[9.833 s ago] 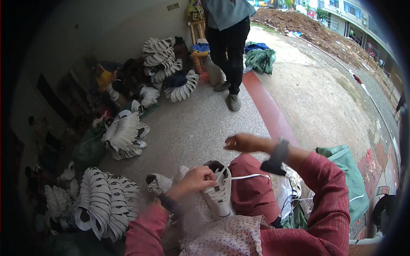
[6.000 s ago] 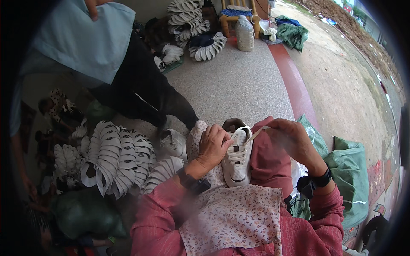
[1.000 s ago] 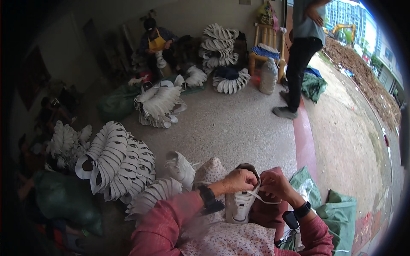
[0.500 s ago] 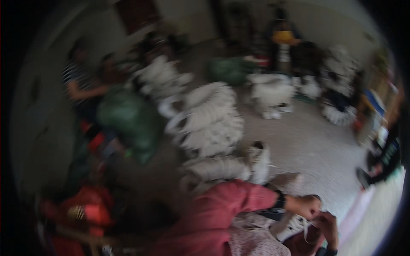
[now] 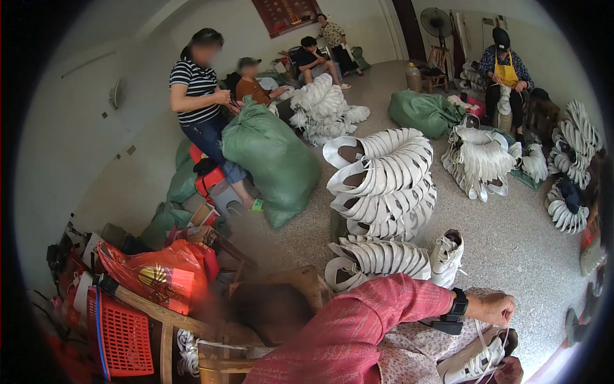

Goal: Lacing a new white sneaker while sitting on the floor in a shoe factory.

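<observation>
My left hand (image 5: 494, 310), at the lower right below a pink sleeve and a black wrist strap, has its fingers pinched on a white shoelace (image 5: 481, 334). The lace runs down to a white sneaker (image 5: 465, 366) lying on my lap, its toe toward the lower left. A patterned apron (image 5: 412, 349) covers the lap under it. My right hand does not show. A finished-looking white sneaker with laces (image 5: 446, 257) stands upright on the floor just beyond my forearm.
White shoe uppers are stacked in curved rows (image 5: 390, 185) ahead. A full green sack (image 5: 272, 166) stands left of them, beside a person in a striped shirt (image 5: 199, 96). A red basket (image 5: 125, 336), red bag (image 5: 160, 272) and wooden frame (image 5: 167, 349) crowd the lower left.
The view has swung left, so the scene sits farther right and is sharper. My right hand, beside my left half a second ago, is out of view; my left still pinches the lace.
</observation>
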The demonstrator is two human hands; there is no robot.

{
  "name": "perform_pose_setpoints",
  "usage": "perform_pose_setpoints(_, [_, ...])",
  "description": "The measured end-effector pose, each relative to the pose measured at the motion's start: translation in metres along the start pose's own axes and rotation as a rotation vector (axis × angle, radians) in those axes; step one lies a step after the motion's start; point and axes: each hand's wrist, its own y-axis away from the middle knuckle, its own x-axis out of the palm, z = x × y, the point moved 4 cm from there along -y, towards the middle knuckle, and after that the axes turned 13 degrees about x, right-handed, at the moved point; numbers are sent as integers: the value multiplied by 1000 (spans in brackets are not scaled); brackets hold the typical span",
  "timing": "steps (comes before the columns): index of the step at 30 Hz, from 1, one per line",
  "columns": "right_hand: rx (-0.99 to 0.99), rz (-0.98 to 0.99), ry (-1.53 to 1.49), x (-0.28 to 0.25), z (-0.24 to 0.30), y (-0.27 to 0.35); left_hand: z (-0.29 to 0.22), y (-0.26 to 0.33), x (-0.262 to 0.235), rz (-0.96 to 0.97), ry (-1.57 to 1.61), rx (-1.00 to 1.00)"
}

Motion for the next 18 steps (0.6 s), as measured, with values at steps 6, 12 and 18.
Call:
perform_pose_setpoints(6, [-258, -63, -210, 27, -56, -37, -40, 4, 39, 104, 31, 325])
perform_pose_setpoints(12, [81, -343, -980, 52, -18, 37, -66, 16, 41, 202, 100, 580])
perform_pose_setpoints(18, [-122, -207, -1480, 25, -41, 19, -56, 30, 2, 83, -217, 264])
